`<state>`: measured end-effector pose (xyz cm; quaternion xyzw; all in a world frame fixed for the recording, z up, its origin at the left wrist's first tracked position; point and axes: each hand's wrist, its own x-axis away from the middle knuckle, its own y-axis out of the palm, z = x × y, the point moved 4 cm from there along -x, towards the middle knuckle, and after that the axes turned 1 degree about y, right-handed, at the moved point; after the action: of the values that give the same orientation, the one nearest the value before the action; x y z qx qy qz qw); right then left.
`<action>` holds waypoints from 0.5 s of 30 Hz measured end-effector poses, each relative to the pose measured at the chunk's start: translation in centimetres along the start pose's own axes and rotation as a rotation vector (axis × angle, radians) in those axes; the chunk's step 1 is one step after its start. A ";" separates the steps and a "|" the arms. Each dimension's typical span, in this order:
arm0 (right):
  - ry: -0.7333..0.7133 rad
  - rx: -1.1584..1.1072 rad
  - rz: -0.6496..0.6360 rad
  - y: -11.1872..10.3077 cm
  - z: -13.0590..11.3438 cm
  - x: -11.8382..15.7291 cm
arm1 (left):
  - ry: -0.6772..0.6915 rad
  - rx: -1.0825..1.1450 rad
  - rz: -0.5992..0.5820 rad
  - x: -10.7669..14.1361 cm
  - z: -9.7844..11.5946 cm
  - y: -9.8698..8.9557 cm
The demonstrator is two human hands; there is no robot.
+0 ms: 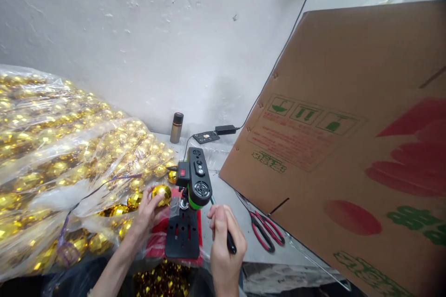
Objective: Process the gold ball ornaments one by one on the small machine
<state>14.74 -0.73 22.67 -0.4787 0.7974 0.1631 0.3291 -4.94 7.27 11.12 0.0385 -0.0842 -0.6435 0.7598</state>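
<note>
My left hand [149,206] has its fingers closed round a shiny gold faceted ball [161,194]. Just right of that ball stands a black device [200,178] with round grilles and a red-buttoned box, mounted over a slotted black base plate [182,236]. My right hand [227,243], to the right of the plate, is wrapped round a black-handled tool [231,243]; its working end is hidden, so its kind is unclear. A red sheet [158,236] lies under the plate and left of it.
A large clear plastic bag [76,139] of gold balls fills the left. At right leans a big cardboard box [313,102], with red-handled scissors [266,232] beside it. Behind the device are a small bottle [176,128] and a black adapter [226,129] with a cable.
</note>
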 end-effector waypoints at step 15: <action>-0.029 0.005 -0.055 -0.3 -0.6 0.0 | 0.271 -0.542 0.041 3.6 -9.0 2.7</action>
<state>14.84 -1.21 23.11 -0.4970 0.7796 0.1589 0.3464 -0.09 3.75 2.98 -0.0821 0.1920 -0.6159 0.7596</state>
